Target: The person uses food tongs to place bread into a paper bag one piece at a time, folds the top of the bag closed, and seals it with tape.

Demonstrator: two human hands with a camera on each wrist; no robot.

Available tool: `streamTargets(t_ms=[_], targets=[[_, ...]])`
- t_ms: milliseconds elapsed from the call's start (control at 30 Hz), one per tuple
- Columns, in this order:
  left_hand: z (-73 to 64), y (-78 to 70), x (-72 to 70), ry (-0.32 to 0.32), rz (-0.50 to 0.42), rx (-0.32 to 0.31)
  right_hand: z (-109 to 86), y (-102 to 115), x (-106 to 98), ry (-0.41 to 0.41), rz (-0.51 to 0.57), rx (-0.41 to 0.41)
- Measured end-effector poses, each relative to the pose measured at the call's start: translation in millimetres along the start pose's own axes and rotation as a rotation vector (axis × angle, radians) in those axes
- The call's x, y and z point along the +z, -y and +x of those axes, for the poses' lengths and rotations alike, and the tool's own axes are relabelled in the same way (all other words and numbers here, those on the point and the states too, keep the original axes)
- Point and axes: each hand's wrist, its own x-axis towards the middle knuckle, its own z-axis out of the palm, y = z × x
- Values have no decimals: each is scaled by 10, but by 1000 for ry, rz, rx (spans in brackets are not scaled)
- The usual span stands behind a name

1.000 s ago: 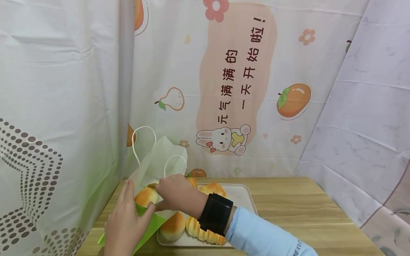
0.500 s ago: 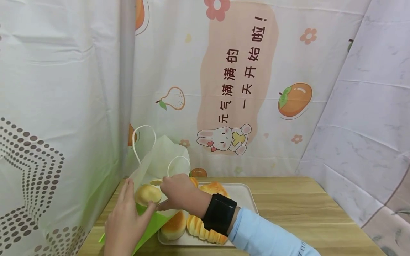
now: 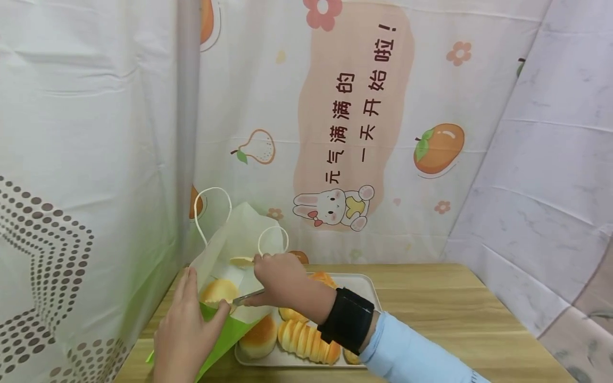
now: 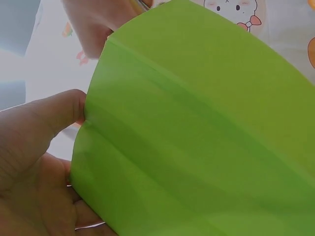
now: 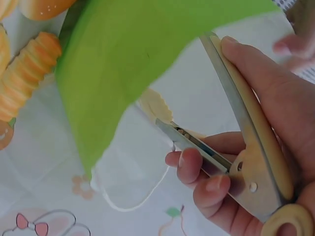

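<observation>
My left hand [image 3: 184,330] holds the near edge of a green paper bag [image 3: 227,338], its mouth tilted toward the tray. The bag has a white inside and white cord handles [image 3: 214,190]. In my right hand [image 3: 282,279] is a pair of food tongs [image 5: 248,132] with metal arms, pale yellow grips and a scalloped yellow tip [image 5: 156,105]. The tongs' arms are spread at the bag's mouth. A pale golden round bun [image 3: 220,290] lies in the bag's mouth by the lower arm. The left wrist view is mostly filled by the bag's green side.
A light tray [image 3: 362,287] on the wooden table [image 3: 440,314] holds a browned bun [image 3: 258,338], a ridged roll [image 3: 308,339] and several other breads, partly behind my right arm. Printed curtains [image 3: 268,80] hang at the back and sides.
The bun has turned from its browned side to a paler one and sits slightly lower in the bag. My right hand has moved right and the tongs have spread wider. My left hand stays.
</observation>
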Motion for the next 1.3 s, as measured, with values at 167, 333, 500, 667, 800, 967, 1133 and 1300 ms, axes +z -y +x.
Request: streamTargets(t_ms=[167, 333, 500, 667, 800, 967, 1133, 1300], targets=[[5, -6, -11, 6, 1, -7, -118, -164, -137, -2, 65, 34], [-13, 7, -20, 0, -9, 3, -273, -355, -259, -47, 207, 60], [-11, 31, -7, 10, -17, -2, -456, -566, -316, -149, 249, 92], [-10, 54, 22, -9, -27, 11, -638, -801, -254, -315, 370, 136], [1, 44, 34, -3, -27, 16, -810, -961, -172, -408, 462, 211], [6, 37, 39, 14, -19, 9, -1039, -1094, -37, -429, 503, 309], [6, 28, 40, 23, -16, 4, -1309, -1196, 176, -391, 527, 391], [10, 22, 38, 28, -14, 7, -1563, -1286, 477, -351, 535, 448]])
